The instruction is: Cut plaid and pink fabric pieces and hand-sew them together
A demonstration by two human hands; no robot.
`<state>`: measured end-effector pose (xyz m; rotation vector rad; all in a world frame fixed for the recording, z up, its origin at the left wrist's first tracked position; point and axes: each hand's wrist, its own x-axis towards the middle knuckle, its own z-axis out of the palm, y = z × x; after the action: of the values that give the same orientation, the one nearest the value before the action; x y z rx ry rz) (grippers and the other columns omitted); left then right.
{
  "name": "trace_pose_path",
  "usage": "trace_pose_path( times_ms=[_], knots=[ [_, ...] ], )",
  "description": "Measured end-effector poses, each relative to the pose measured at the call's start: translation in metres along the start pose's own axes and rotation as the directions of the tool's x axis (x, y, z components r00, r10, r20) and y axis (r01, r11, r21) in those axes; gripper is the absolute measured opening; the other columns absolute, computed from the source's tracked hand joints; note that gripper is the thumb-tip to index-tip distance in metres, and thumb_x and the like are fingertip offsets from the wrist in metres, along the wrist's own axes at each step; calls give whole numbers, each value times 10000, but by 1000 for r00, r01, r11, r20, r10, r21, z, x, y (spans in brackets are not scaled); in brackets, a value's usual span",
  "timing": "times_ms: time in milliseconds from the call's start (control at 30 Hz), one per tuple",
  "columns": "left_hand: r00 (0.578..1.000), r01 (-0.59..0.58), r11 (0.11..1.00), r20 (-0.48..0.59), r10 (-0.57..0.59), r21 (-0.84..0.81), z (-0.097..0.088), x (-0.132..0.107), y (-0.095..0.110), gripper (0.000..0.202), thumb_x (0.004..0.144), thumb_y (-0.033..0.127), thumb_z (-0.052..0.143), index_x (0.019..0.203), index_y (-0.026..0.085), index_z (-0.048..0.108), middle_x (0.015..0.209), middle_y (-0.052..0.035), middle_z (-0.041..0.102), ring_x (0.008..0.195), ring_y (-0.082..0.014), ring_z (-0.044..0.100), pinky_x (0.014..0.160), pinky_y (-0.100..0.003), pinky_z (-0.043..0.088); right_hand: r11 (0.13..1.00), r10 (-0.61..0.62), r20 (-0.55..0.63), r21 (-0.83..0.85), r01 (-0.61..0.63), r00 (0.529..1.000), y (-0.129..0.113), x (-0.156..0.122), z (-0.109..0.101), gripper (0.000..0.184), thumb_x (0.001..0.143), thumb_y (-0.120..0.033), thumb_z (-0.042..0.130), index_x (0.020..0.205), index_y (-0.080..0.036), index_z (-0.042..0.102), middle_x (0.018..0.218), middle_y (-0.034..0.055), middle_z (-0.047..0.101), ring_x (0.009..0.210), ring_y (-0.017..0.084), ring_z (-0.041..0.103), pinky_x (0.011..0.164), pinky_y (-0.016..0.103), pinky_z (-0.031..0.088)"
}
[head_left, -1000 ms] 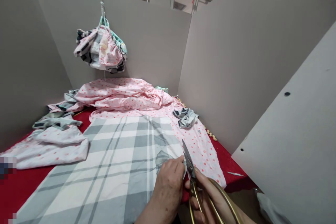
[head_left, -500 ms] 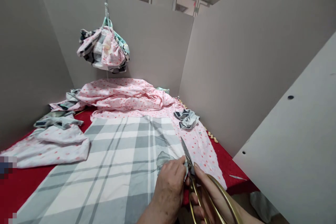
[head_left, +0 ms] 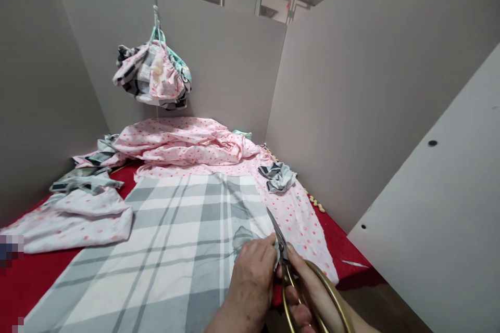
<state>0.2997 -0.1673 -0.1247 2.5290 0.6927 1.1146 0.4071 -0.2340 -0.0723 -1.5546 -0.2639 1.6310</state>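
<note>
A grey and white plaid cloth (head_left: 172, 250) lies spread over the red table top (head_left: 23, 281). My left hand (head_left: 250, 281) is closed, pinching the right edge of this plaid cloth near the front. Just to its right, my right hand (head_left: 308, 296) grips brass-handled scissors (head_left: 291, 270). Their dark blades point away from me along the cloth's edge, beside my left fingertips. Pink dotted fabric (head_left: 300, 223) lies under and to the right of the blades.
A heap of pink dotted fabric (head_left: 183, 140) sits at the back, more folded at the left (head_left: 74, 218). Small plaid scraps (head_left: 278, 176) lie to the right. A bundle of cloth pieces (head_left: 152, 74) hangs on the back panel. Grey partition walls (head_left: 351, 88) enclose the table.
The scissors and both hands have crept slightly forward and left along the cloth's edge. The view has shifted a little; the cloths lie as before.
</note>
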Motion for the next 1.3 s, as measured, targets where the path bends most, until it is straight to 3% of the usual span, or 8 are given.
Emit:
trace_pose_path(
  times_ms=[233, 400, 633, 1100, 1300],
  knots=[
    [997, -54, 998, -50, 55, 19, 0, 0, -1, 213, 856, 102, 476, 1057, 148, 526, 1069, -127, 657, 885, -237, 622, 709, -379, 512, 998, 56, 86, 10, -57, 995, -2, 10, -4, 548, 847, -678, 340, 630, -182, 424, 463, -53, 382, 301, 48, 352, 283, 148, 289],
    [986, -93, 995, -137, 96, 32, 4, -2, -3, 222, 865, 104, 461, 1079, 142, 508, 1072, -130, 658, 869, -249, 622, 687, -394, 521, 1000, -1, 181, -19, 5, 983, -8, 15, -6, 580, 791, -723, 395, 606, -175, 424, 500, -45, 385, 357, 59, 379, 311, 170, 343],
    [983, -92, 995, -155, 96, 32, 3, -3, -4, 193, 863, 81, 422, 1016, 137, 525, 1123, -143, 639, 911, -242, 615, 716, -384, 519, 998, -40, 179, -33, 47, 983, -13, 16, -5, 571, 758, -733, 448, 651, -172, 447, 534, -46, 399, 380, 63, 392, 321, 184, 387],
    [982, -67, 998, -174, 70, 21, -2, -1, -1, 172, 835, 70, 448, 954, 157, 537, 1154, -135, 634, 910, -229, 625, 718, -362, 512, 999, -16, 131, -33, 21, 991, -20, 7, 3, 520, 861, -644, 368, 666, -168, 444, 537, -45, 411, 370, 58, 383, 311, 175, 370],
    [981, -71, 997, -178, 72, 16, -1, -1, 0, 189, 875, 105, 420, 1010, 155, 542, 1150, -133, 635, 900, -225, 625, 716, -366, 508, 998, -56, 165, -21, 60, 985, -16, 11, -1, 495, 838, -667, 398, 731, -184, 427, 544, -58, 409, 373, 54, 380, 314, 170, 381]
  ],
)
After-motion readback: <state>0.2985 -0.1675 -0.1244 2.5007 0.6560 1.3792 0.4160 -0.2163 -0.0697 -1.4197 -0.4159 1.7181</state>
